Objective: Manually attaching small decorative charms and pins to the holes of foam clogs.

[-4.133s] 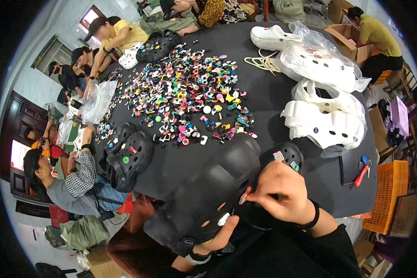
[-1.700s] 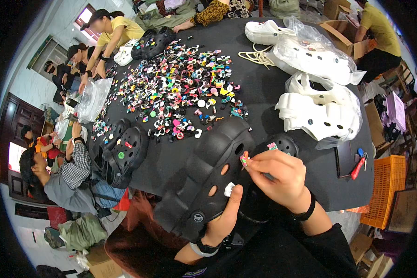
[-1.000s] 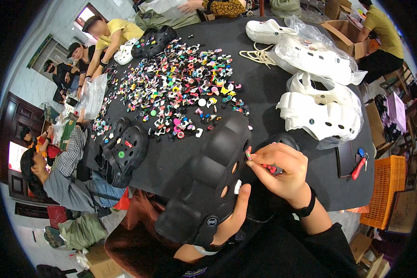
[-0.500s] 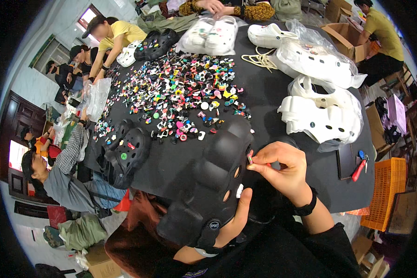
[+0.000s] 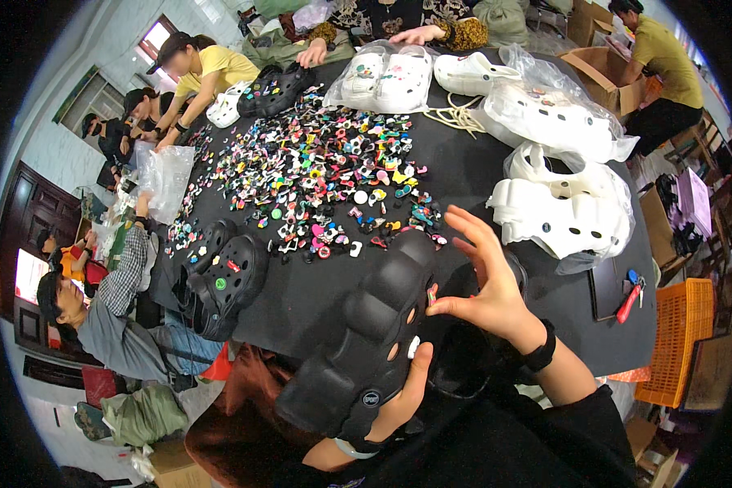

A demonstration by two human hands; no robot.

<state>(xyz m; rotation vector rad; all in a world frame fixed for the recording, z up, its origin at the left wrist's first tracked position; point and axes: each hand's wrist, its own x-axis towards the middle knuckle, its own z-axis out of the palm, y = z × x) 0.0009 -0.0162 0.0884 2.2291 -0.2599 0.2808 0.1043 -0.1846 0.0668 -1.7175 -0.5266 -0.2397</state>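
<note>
A chunky black clog [image 5: 358, 325] is tilted up before me, held by my left hand [image 5: 405, 398], whose thumb lies along its holed side. Next to that thumb a small white charm [image 5: 414, 347] sits on the clog. My right hand [image 5: 500, 297] is open, fingers spread upward. Its thumb tip touches a small reddish charm [image 5: 432, 294] at one of the clog's upper holes. Bare holes show between the two charms. Partly hidden behind my right hand is another black clog [image 5: 464, 362].
Loose colourful charms [image 5: 313, 179] cover the table's middle. Black clogs with charms [image 5: 232, 281] stand at left, bagged white clogs [image 5: 561, 203] at right. Keys [image 5: 629, 302] lie near the right edge by an orange crate [image 5: 675, 342]. Other people work around the table.
My right hand has gone from pinching the reddish charm to spread fingers, thumb against it. The clog has dipped slightly. Across the table, another person's hands have moved apart beside the bagged white clogs.
</note>
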